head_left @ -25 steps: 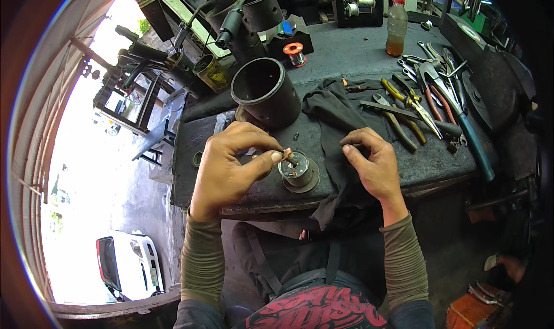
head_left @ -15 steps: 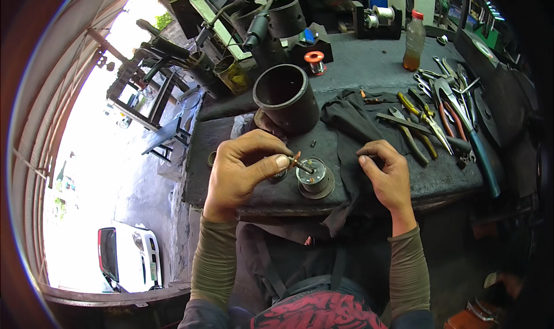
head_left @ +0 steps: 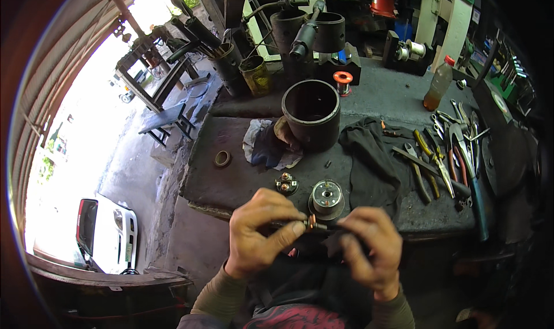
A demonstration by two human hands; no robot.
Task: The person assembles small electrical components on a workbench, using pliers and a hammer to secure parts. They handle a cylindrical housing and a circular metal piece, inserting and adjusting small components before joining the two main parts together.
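Holding small copper-tipped part (head_left: 311, 223) between both grips, left hand (head_left: 259, 231) and right hand (head_left: 369, 245) pinched shut on it | lifted off bench (head_left: 231, 179), now near round housing (head_left: 326, 199) | part freed for inspection.

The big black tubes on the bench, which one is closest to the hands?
The wide black cylinder standing alone, open end up, beside the crumpled rag. The other black cylinders stand farther back among the clutter, with rods poking from them.
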